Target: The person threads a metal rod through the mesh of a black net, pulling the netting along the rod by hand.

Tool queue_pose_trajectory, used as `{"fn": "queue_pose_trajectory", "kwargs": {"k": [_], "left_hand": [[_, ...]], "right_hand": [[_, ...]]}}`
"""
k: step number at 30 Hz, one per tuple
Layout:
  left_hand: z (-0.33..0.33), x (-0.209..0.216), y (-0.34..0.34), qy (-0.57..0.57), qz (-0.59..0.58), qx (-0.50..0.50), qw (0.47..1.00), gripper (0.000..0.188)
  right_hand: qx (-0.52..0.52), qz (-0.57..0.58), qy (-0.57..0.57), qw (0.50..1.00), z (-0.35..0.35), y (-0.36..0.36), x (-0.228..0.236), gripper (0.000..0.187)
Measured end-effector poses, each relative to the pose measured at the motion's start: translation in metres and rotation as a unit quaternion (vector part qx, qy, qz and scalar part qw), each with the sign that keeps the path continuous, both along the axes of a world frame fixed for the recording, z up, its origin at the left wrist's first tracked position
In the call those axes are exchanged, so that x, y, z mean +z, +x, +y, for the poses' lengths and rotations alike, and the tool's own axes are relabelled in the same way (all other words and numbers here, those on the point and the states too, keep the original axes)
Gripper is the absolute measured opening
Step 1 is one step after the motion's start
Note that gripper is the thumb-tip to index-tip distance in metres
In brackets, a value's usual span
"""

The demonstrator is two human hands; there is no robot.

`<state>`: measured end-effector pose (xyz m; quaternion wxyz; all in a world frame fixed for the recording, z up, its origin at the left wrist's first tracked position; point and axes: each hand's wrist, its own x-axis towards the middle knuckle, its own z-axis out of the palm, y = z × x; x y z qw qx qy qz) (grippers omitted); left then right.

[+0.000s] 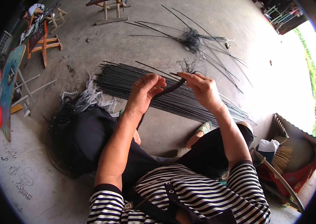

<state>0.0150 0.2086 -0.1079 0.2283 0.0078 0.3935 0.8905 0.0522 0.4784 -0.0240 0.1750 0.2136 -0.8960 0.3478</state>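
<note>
In front of my chest, a dark, bent bundle of thin strands (pixel 171 88) runs between my hands, its loose ends fanning out at the top. My right hand (pixel 201 86) pinches it near that frayed end, the index finger stretched along it. My left hand (pixel 144 90) has curled fingers closed at the lower part of the bundle, which passes behind it and drops toward my lap. Beneath both hands, a wide pile of long black rods (pixel 128 79) lies on the floor. A tangle of white strands (pixel 92 95) lies beside my left knee, over a dark heap.
More black rods lie crossed with a dark mesh clump (pixel 193 40) farther off. Wooden trestles (pixel 45 46) and another person (pixel 34 10) are at the far left. A blue-green board (pixel 11 86) leans at left. A straw broom (pixel 282 158) and red cloth (pixel 296 178) are at right.
</note>
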Motion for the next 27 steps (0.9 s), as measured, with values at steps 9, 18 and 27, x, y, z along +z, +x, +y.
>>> {"fn": "queue_pose_trajectory", "kwargs": {"k": [9,18,27], "left_hand": [[0.006,0.028,0.007,0.032,-0.015,0.016,0.999,0.013],[-0.003,0.028,0.005,0.02,-0.042,0.031,0.998,0.015],[0.005,0.028,0.014,0.005,-0.029,0.025,0.999,0.02]], "right_hand": [[0.007,-0.027,0.063,0.998,-0.015,0.002,-0.004,0.056],[0.015,-0.05,-0.094,0.994,-0.026,0.0,-0.002,0.057],[-0.018,-0.033,-0.107,0.994,-0.046,-0.002,-0.01,0.038]]}}
